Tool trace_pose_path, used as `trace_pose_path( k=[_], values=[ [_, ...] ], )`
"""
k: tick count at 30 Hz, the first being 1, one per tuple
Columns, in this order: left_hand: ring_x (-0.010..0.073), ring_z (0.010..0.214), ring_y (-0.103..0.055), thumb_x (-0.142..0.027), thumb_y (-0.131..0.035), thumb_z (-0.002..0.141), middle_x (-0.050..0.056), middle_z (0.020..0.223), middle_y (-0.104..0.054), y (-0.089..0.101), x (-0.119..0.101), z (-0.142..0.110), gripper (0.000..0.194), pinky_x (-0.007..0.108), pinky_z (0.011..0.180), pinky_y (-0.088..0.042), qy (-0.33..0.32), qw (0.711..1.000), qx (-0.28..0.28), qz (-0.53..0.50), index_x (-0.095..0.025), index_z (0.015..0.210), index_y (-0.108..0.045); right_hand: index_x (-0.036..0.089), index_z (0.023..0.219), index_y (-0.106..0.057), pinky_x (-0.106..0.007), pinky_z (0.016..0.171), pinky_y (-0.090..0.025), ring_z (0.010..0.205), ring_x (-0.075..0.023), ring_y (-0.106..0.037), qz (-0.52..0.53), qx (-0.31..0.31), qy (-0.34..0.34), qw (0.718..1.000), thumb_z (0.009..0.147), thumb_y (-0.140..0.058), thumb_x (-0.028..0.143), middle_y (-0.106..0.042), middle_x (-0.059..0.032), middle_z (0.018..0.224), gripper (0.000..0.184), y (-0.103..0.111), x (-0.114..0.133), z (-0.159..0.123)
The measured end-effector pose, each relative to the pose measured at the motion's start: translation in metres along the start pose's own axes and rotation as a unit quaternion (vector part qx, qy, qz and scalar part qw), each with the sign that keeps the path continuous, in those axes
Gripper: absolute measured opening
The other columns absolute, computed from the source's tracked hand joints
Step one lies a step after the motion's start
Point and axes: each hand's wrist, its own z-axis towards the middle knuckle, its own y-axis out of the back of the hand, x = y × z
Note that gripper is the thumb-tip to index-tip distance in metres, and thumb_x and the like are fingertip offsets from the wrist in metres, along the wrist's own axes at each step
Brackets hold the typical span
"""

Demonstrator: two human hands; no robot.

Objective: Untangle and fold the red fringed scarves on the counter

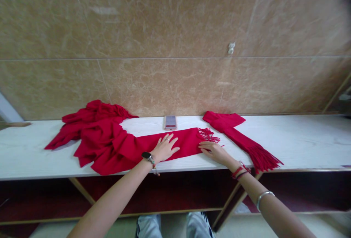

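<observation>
from where i stand, the left hand point(166, 148) lies palm down on a red scarf point(189, 141), its fingers spread and grasping nothing. so wide a palm seems meant to press the fabric flat and stop it sliding on the white counter point(304, 139).

the right hand point(215, 152) is lower and flatter, fingers close together, their tips at the scarf's end just below the fringe point(205, 134). i can't tell whether thumb and fingers pinch the edge or only rest on it; the underside is hidden. placed there, it probably keeps that end straight while the other palm weighs down the middle.

so the smooth stretch of scarf lies under the left hand and between the two. to the left of that hand it runs into a rumpled red heap point(104, 141), loose folds piled back towards the tiled wall point(164, 88); whether the heap is all one piece i can't make out.

beyond the left fingertips, near the wall, a phone point(170, 123) lies just off the scarf, perhaps put there so the cloth can lie level. past the right hand, a second red scarf point(238, 137) lies folded across itself, its tassels point(264, 157) reaching the counter's front edge.
</observation>
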Motion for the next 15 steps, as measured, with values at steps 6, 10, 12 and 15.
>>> trace_pose_path(
  k=[6,10,12,15],
  values=[
    [0.0273,0.133,-0.013,-0.053,-0.026,0.089,0.006,0.146,-0.018,-0.018,0.009,-0.011,0.054,0.057,0.102,-0.015,-0.033,0.997,0.065,-0.018,-0.03,0.137,-0.023,0.018,0.083,-0.065,-0.029,0.071,-0.05,0.078,-0.0168,-0.063,-0.026,-0.023,-0.066,0.997,0.081,-0.042,0.014,-0.068,-0.0066,0.087,0.023,0.001,-0.003,-0.003],
    [0.0274,0.134,-0.011,-0.056,-0.026,0.087,0.005,0.147,-0.015,-0.011,0.017,-0.02,0.057,0.057,0.102,-0.014,-0.031,0.995,0.086,-0.03,-0.031,0.138,-0.021,0.018,0.073,-0.062,-0.026,0.062,-0.047,0.066,-0.0154,-0.059,-0.08,-0.019,-0.082,0.993,0.08,-0.042,0.014,-0.064,-0.0047,0.074,0.022,0.001,-0.004,-0.004],
    [0.0289,0.134,-0.011,-0.059,-0.028,0.085,0.006,0.147,-0.016,-0.005,0.016,-0.016,0.059,0.058,0.101,-0.014,-0.022,0.993,0.112,-0.038,-0.031,0.138,-0.022,0.019,0.071,-0.061,-0.027,0.063,-0.046,0.067,-0.016,-0.058,-0.115,-0.017,-0.065,0.991,0.081,-0.041,0.015,-0.064,-0.0054,0.072,0.023,0.0,-0.002,0.002],
    [0.03,0.133,-0.015,-0.059,-0.026,0.086,0.009,0.145,-0.022,0.002,0.009,0.003,0.058,0.06,0.099,-0.014,-0.002,0.993,0.111,-0.037,-0.029,0.136,-0.028,0.017,0.077,-0.063,-0.03,0.073,-0.045,0.078,-0.0184,-0.058,-0.142,-0.025,-0.027,0.989,0.082,-0.041,0.015,-0.064,-0.008,0.079,0.022,0.0,0.009,0.023]
  ],
)
